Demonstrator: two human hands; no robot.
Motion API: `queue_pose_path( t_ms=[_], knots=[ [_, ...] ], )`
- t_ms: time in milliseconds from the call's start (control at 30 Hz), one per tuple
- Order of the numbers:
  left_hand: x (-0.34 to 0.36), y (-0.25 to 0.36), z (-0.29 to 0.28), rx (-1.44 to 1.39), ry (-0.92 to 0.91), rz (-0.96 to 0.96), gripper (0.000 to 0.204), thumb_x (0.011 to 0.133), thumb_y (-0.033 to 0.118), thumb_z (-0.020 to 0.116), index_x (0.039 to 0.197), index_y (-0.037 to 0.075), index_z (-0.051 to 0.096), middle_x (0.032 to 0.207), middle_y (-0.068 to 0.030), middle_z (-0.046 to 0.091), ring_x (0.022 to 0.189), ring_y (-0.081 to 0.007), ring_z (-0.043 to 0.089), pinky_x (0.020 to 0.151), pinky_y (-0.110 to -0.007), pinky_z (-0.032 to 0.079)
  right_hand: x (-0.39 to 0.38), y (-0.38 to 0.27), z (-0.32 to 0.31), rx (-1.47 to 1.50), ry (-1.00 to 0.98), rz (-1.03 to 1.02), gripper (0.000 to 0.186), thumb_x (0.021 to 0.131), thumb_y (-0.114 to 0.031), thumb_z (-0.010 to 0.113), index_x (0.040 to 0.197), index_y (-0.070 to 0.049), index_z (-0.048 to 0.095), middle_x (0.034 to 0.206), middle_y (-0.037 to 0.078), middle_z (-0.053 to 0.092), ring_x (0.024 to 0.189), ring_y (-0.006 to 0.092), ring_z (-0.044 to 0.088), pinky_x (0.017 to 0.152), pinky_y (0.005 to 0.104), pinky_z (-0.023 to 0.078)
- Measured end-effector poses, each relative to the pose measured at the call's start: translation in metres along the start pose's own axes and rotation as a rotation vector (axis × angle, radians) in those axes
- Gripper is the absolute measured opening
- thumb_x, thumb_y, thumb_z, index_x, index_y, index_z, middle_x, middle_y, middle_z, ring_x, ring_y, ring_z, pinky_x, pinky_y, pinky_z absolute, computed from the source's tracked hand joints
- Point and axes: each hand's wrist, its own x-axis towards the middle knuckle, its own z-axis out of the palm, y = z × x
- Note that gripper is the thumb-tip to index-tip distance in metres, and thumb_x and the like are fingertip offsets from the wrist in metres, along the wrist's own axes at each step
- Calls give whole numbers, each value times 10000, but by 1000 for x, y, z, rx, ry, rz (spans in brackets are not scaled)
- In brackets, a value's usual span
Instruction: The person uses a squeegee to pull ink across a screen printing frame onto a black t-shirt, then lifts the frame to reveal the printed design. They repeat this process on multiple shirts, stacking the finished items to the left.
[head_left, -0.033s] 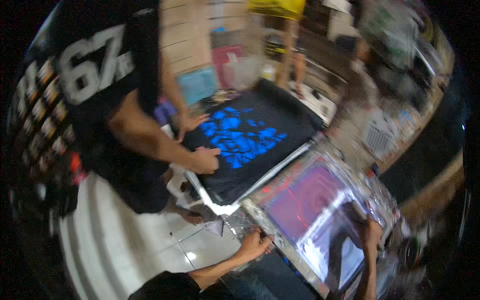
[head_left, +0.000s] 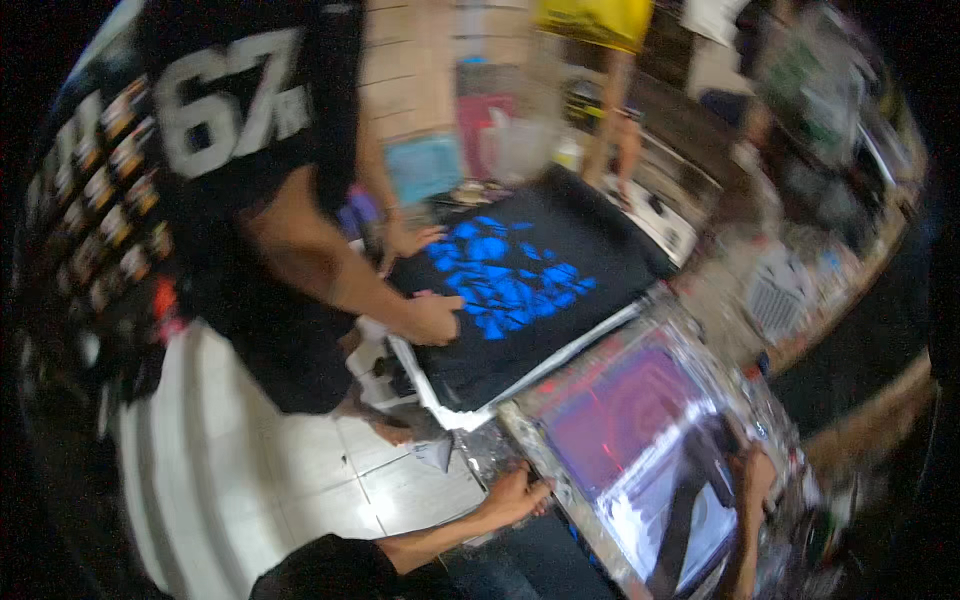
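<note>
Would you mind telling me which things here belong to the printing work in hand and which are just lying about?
In use:
- left hand gripping the screen frame
- right hand on the same frame
- black shirt with blue print, smoothed by a co-worker's hand

Lying about:
- clutter on the side bench
- blue box

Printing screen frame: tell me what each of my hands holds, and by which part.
Both grip the printing screen frame: left hand on its near-left edge, right hand on its right edge.

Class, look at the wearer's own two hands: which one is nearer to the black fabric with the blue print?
Left. The left hand grips the near-left edge of the screen frame, close below the black fabric. The right hand rests farther away, at the frame's right side.
</note>
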Motion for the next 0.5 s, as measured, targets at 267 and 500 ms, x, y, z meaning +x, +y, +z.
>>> queue_pose_path(
  t_ms=[267,500],
  knots=[
    [4,16,0,77,122,13,524,1007,333,623,1279,-90,475,841,-173,713,678,-233,728,624,-373,595,62,32,61,-125,-138,-83,688,793,-376,838,1315,6,602,944,224,732,841,430,709,715,527,546],
    [12,0,-1,-146,15,-37,278,1058,206,579,1152,-49,521,836,-138,715,685,-210,717,590,-354,602,-141,-34,2,61,-86,-267,392,821,-341,802,966,-42,593,763,167,621,682,388,637,608,468,465]
  ],
)
